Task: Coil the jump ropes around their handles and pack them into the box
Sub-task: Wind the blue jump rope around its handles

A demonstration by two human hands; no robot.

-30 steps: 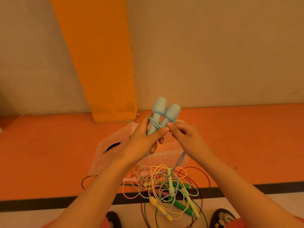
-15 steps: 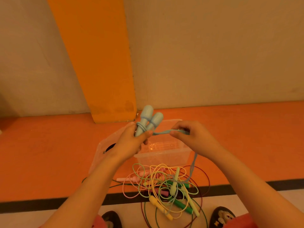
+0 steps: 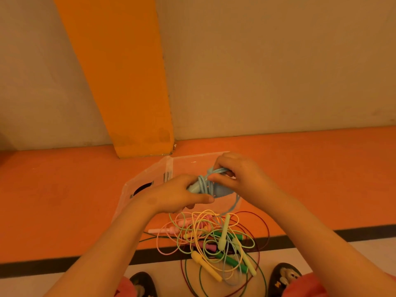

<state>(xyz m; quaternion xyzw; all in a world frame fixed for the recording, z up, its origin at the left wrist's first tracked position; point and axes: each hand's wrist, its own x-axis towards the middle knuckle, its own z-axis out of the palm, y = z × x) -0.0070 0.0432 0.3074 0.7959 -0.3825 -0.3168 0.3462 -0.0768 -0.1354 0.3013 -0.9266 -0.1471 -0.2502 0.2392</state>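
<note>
My left hand (image 3: pixel 177 195) grips the two light blue jump rope handles (image 3: pixel 220 191), held together and lying sideways over the clear plastic box (image 3: pixel 169 168). Several turns of blue cord (image 3: pixel 204 185) wrap the handles. My right hand (image 3: pixel 242 174) pinches the blue cord just above them, and the loose end trails down to the floor. A tangled pile of jump ropes (image 3: pixel 214 239) in pink, yellow, green and dark red lies on the floor in front of the box.
The box's clear lid (image 3: pixel 141 189) lies open to the left on the orange floor. An orange pillar (image 3: pixel 128 103) and a beige wall stand behind. A black floor stripe (image 3: pixel 64 262) crosses below. Two dark shoes (image 3: pixel 285 277) show at the bottom.
The blue handles have tipped from upright to sideways and dropped lower. My right hand has carried the cord round them, adding turns, and now sits close above the handles.
</note>
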